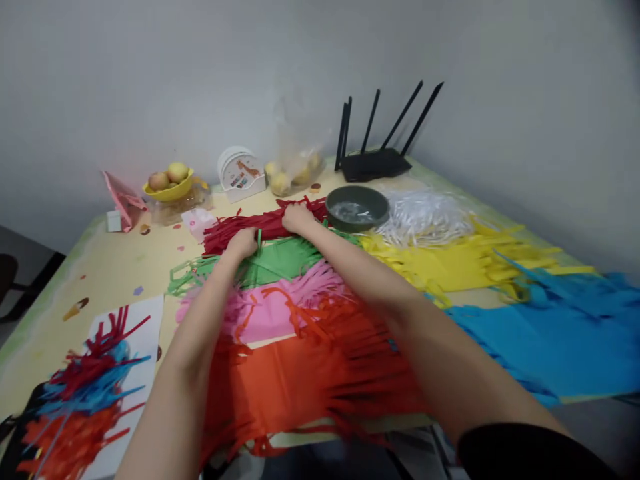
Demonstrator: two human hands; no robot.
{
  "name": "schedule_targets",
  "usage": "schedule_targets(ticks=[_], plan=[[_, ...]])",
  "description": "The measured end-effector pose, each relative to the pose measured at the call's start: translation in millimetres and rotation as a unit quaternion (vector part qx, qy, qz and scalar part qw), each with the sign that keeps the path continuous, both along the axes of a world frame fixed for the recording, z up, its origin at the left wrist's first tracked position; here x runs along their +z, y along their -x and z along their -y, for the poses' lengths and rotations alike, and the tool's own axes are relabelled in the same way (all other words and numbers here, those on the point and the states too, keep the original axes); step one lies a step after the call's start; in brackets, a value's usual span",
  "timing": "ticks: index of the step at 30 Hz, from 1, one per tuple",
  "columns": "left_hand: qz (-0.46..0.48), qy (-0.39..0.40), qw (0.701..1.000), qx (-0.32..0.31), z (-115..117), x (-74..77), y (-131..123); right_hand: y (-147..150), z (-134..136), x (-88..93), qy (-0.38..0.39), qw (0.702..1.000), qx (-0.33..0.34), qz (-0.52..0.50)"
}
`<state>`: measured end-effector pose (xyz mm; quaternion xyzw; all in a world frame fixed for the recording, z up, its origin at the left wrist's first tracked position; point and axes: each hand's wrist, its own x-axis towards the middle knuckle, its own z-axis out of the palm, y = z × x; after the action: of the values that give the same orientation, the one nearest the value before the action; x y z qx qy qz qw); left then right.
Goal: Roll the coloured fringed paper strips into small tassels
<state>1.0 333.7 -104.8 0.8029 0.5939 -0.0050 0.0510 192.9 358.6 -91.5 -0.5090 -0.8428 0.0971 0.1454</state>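
My left hand [244, 243] is closed at the border of the dark red and green fringed sheets, with a narrow green strip [259, 239] standing up at its fingertips. My right hand [299, 219] has its fingers curled down on the dark red fringed sheet [270, 224]; the fingertips are partly hidden. Nearer me lie a green fringed sheet [280, 261], a pink one [267, 310] and a large orange-red one [285, 373], overlapping in rows under my forearms. Their ends are cut into thin strips.
Right of my arms lie yellow [445, 263] and blue fringed sheets [565, 340], white shreds [425, 217] and a dark bowl [357, 208]. A router [375, 165], bagged fruit [295, 173], a coaster holder [243, 177] and a fruit bowl [170, 191] stand behind. Coloured tassels [90, 380] lie front left.
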Motion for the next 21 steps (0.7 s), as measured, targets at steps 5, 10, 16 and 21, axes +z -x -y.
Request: schedule_targets(ticks=[5,10,16,21], plan=[[-0.031,-0.006,1.0,0.001,-5.4,2.0,-8.0,-12.6,-9.7,12.0,-0.033,0.994,-0.073,0.071],[-0.056,-0.014,0.998,0.003,-5.3,7.4,-11.4,-0.9,-1.6,0.4,-0.008,0.988,0.068,0.141],[-0.057,-0.012,0.998,0.017,-7.6,14.0,-11.3,-7.7,-5.3,-6.3,0.007,0.982,0.076,0.172],[-0.03,-0.01,0.996,0.078,-16.2,13.7,-12.7,-14.0,-7.0,-2.6,0.017,0.983,0.067,0.168]])
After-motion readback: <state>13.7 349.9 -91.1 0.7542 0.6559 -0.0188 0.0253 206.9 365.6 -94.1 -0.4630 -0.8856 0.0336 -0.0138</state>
